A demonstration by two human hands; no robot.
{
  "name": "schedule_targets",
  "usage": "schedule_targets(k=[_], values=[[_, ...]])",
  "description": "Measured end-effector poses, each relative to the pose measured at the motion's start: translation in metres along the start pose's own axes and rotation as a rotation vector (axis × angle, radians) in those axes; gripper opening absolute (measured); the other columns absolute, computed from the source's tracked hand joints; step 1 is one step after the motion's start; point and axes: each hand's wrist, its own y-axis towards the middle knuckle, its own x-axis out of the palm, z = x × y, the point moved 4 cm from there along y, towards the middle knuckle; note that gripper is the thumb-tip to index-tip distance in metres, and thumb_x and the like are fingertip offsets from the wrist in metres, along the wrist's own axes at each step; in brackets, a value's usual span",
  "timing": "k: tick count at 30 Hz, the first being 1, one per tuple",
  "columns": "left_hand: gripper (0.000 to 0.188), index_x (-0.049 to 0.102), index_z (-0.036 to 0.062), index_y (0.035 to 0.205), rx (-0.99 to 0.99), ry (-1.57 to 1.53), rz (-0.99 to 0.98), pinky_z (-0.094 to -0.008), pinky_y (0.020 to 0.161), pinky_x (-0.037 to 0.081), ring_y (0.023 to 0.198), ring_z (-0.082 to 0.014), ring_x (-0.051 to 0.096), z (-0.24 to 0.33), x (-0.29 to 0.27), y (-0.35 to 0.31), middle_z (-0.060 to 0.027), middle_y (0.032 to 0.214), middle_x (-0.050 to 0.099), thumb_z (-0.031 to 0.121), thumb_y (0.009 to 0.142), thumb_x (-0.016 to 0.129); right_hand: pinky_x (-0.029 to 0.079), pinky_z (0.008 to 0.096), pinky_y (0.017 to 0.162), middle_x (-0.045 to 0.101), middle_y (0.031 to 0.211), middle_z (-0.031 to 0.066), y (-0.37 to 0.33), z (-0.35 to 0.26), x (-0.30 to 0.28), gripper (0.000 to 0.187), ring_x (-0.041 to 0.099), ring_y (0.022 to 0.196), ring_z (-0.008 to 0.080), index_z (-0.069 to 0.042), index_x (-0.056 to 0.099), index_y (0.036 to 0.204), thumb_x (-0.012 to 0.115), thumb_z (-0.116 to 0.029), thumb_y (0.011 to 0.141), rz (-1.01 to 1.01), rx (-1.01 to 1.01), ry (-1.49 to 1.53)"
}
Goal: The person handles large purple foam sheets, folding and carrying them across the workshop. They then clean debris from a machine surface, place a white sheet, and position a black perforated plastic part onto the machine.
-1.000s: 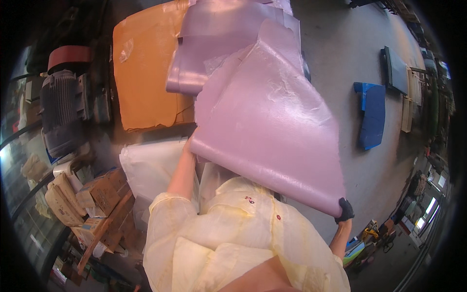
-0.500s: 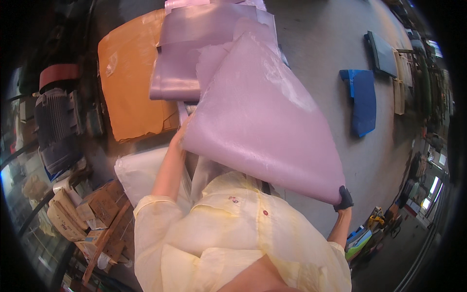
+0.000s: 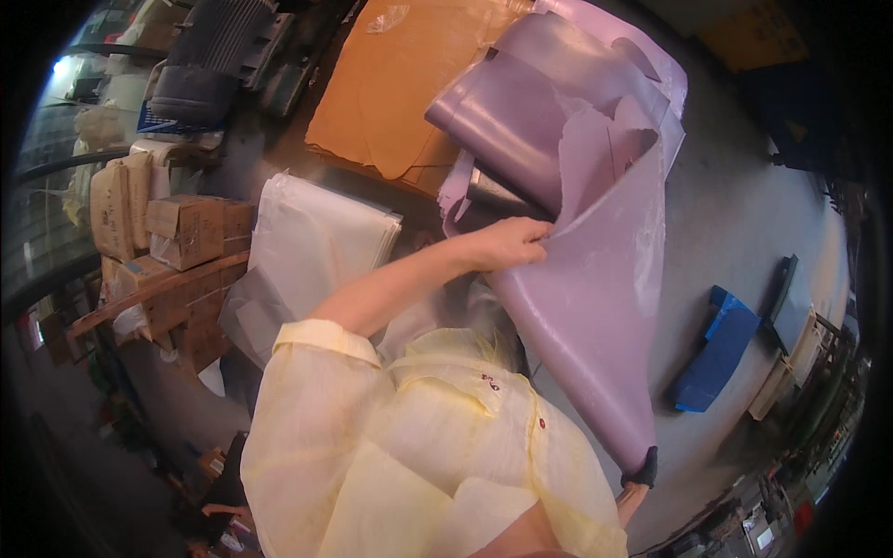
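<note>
Head view. Purple hide (image 3: 595, 307): large limp sheet, held up before the person's yellow smock (image 3: 409, 446). Left hand (image 3: 507, 244): fingers pinched closed on the hide's upper edge. Right hand (image 3: 640, 468): dark-gloved, clamped on the hide's lower corner. Beyond the hide: stacked purple hides (image 3: 530, 112), orange hide (image 3: 409, 84). Left of it: white sheets (image 3: 307, 242), cardboard boxes (image 3: 191, 228).

Left hand (image 3: 507, 244) fingers pinched shut; right hand (image 3: 640, 468) clenched low.
</note>
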Motion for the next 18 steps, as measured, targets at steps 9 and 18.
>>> schedule_targets(k=[9, 18], values=[[0.041, 0.056, -0.0030, 0.118, -0.071, -0.242, 0.301, -0.0294, 0.084, 0.046, 0.094, -0.0117, 0.056, 0.035, -0.091, -0.138, -0.0047, 0.108, 0.062, 0.009, 0.079, 0.058, 0.045, 0.0382, 0.088, 0.060, 0.109, 0.0137, 0.034, 0.080, 0.146, 0.032, 0.057, 0.098, 0.0248, 0.003, 0.056, 0.112, 0.050, -0.021, 0.091, -0.161, 0.089, 0.083], [0.044, 0.053, -0.0050, 0.120, -0.300, -0.035, 1.248, -0.0288, 0.086, 0.041, 0.098, -0.0177, 0.054, -0.015, -0.220, -0.386, -0.0083, 0.113, 0.058, 0.003, 0.078, 0.062, 0.046, 0.0327, 0.081, 0.065, 0.101, 0.0090, -0.005, 0.102, 0.486, 0.034, 0.057, 0.088, 0.0180, -0.002, 0.067, 0.104, 0.064, -0.025, 0.079, -0.578, -0.212, -0.433]])
